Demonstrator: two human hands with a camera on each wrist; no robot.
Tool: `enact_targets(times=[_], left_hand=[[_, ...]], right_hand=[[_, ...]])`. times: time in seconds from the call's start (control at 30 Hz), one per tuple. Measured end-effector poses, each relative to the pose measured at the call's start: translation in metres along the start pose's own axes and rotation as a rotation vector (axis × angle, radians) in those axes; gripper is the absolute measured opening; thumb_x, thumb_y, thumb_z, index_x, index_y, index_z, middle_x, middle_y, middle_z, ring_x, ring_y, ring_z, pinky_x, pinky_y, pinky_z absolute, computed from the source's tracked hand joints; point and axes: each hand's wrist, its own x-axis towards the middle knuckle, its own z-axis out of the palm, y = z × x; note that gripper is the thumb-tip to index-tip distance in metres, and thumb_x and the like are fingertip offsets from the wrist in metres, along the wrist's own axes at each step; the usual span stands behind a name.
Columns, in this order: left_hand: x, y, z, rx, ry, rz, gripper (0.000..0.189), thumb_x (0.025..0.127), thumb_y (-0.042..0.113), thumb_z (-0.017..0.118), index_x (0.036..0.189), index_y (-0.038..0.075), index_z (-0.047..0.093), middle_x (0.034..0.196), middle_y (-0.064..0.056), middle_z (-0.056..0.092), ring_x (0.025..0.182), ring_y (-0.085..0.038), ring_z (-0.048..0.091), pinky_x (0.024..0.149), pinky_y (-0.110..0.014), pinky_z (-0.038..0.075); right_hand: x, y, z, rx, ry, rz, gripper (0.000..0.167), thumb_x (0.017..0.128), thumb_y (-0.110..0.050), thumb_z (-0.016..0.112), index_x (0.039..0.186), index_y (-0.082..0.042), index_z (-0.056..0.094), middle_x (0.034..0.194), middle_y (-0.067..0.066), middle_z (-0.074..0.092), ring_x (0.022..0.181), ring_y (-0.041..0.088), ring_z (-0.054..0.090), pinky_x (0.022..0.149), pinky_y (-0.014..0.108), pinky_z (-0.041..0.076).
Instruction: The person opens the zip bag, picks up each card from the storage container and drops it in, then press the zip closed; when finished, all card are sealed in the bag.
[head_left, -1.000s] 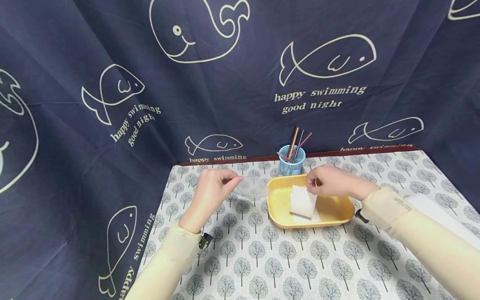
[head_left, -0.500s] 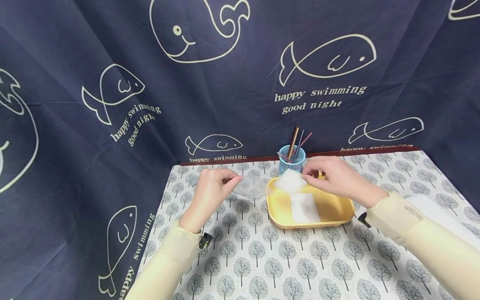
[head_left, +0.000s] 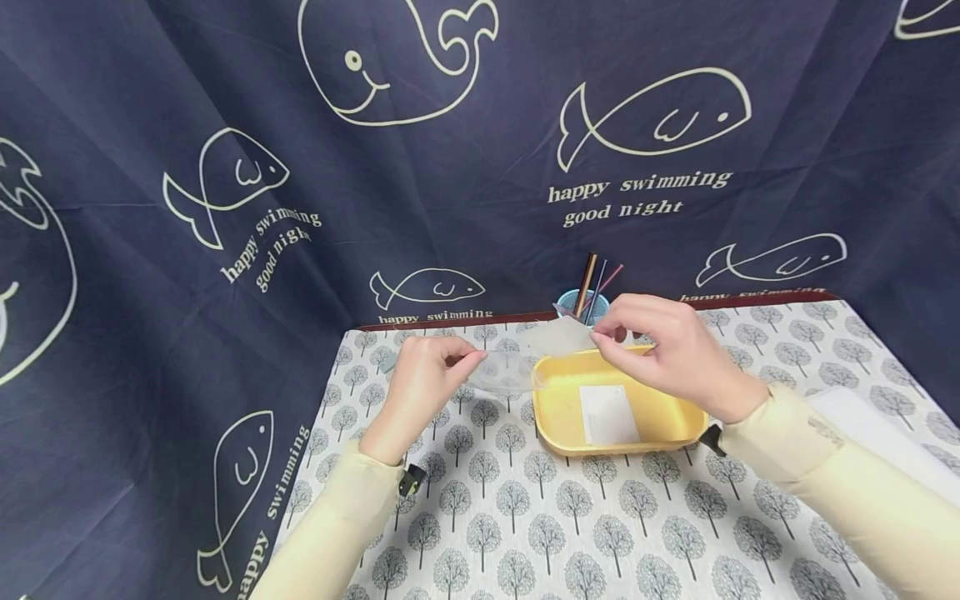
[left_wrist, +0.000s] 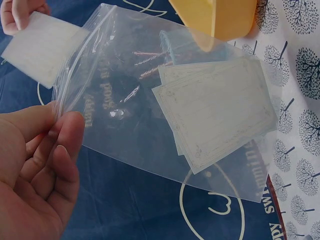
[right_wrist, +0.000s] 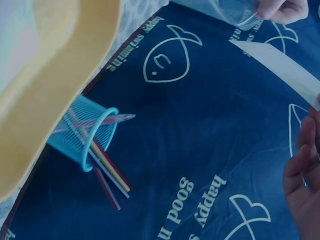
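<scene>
My left hand (head_left: 426, 387) pinches a clear zip-lock bag (left_wrist: 135, 120) at its zip edge, between thumb and fingers. Inside the bag lie a few pale cards (left_wrist: 220, 112) with faint patterned borders, overlapping toward its far end. Between the thumb and fingers of my right hand (head_left: 667, 354) is a thin white card (head_left: 558, 336), held above the back left of the yellow tray (head_left: 555, 442). In the left wrist view, that card's edge comes right up to the bag's mouth. Another white card (head_left: 609, 414) lies flat in the tray.
Behind the tray stands a blue mesh pen cup (right_wrist: 75, 132) with several pens and pencils. A white flat object (head_left: 870, 425) lies on the right, partly behind my right sleeve. Tree-print cloth covers the table; a dark blue fish-print curtain (head_left: 450, 208) hangs behind.
My right hand has lifted a white card out of the tray and carried it up and left toward the bag, tilting it. My left hand has kept its place with the bag.
</scene>
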Motion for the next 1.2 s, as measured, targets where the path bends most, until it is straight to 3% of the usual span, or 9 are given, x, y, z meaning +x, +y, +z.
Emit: enact_targets(times=[0.17,0.3,0.73,1.0,1.2], left_hand=[[0.001,0.000,0.000,-0.005,-0.003,0.001,0.008,0.093,0.015,0.081,0.086,0.011,0.082,0.080,0.003,0.077,0.059,-0.002,0.059,0.060,-0.022,0.054],[0.001,0.001,0.001,-0.007,-0.005,-0.007,0.008,0.093,0.016,0.081,0.086,0.011,0.082,0.080,0.003,0.077,0.059,-0.002,0.060,0.060,-0.022,0.054],[0.001,0.003,0.001,-0.016,0.003,-0.001,0.008,0.093,0.015,0.081,0.086,0.012,0.082,0.079,0.004,0.077,0.057,-0.002,0.058,0.057,-0.022,0.053],[0.000,0.004,0.001,-0.008,0.004,0.004,0.007,0.092,0.016,0.082,0.086,0.012,0.083,0.074,0.006,0.074,0.055,-0.001,0.056,0.052,-0.021,0.050],[0.000,0.004,0.002,0.000,0.006,0.018,0.007,0.092,0.017,0.083,0.087,0.013,0.083,0.077,0.005,0.076,0.059,-0.001,0.059,0.056,-0.021,0.051]], right_hand=[[0.009,-0.012,0.007,0.068,0.058,-0.064,0.011,0.082,0.002,0.071,0.087,-0.007,0.073,0.079,-0.003,0.065,0.069,0.014,0.058,0.067,0.018,0.047],[0.006,-0.011,0.016,0.085,0.041,-0.074,0.011,0.084,0.000,0.070,0.088,-0.010,0.073,0.080,-0.006,0.065,0.071,0.012,0.059,0.066,0.020,0.048],[-0.017,-0.004,0.052,0.003,-0.162,0.149,0.014,0.090,-0.012,0.072,0.091,-0.026,0.071,0.088,-0.022,0.062,0.079,0.003,0.059,0.071,0.021,0.051],[-0.011,-0.008,0.068,-0.031,-0.230,0.245,0.009,0.091,-0.016,0.077,0.089,-0.024,0.074,0.090,-0.019,0.062,0.081,0.005,0.059,0.072,0.028,0.052],[-0.005,-0.006,0.078,-0.046,-0.247,0.248,0.008,0.087,-0.015,0.082,0.091,-0.022,0.079,0.103,-0.005,0.061,0.093,0.012,0.058,0.078,0.035,0.053]])
